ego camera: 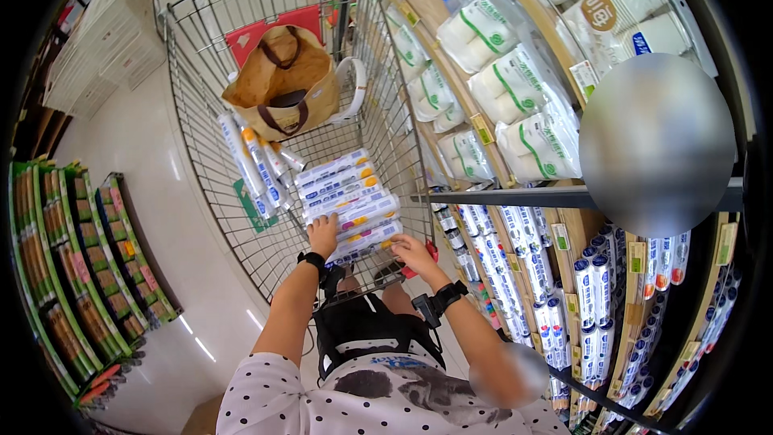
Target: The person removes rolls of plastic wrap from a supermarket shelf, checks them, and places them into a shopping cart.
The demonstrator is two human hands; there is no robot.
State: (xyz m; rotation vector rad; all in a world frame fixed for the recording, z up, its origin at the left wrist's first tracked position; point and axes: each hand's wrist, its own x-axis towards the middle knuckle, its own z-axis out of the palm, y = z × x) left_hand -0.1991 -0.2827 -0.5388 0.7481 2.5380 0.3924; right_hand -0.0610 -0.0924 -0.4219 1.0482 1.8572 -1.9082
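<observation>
Inside a metal shopping cart [205,193], several long white-and-blue packaged rolls [344,184] lie side by side in a row. My left hand [322,235] rests on the left ends of the nearer rolls, fingers bent over them. At the right end of the nearest roll [368,241] are the fingertips of my right hand [415,255]; whether they grip it is unclear. More packaged rolls [256,163] lean lengthwise along the cart's left side. Behind them stands a tan bag [290,87] with brown handles, its top open and a dark item inside.
Shelves on the right hold bagged white paper cups [510,87] above and upright packaged rolls [595,290] below. A green-edged display rack [66,272] stands left. White plastic crates [102,42] are stacked at the upper left. A white band [356,90] stands beside the bag.
</observation>
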